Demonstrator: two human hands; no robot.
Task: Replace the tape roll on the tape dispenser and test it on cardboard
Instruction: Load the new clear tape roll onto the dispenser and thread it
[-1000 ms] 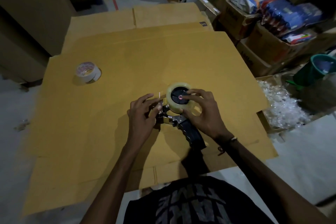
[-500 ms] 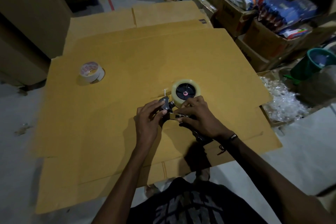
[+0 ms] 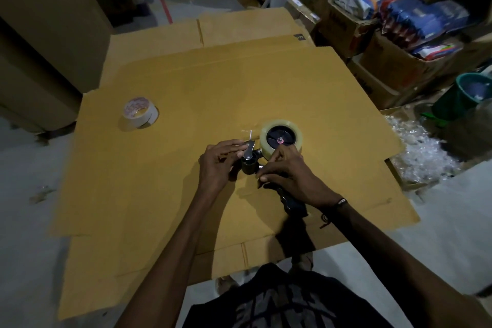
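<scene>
Bucket [image 3: 463, 96] with pale scraps inside.

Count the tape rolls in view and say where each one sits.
2. A clear tape roll is mounted on the tape dispenser by the hands, lying on the cardboard sheet. A white tape roll lies loose on the sheet's far left. Boxes at the right could hide more.
</scene>
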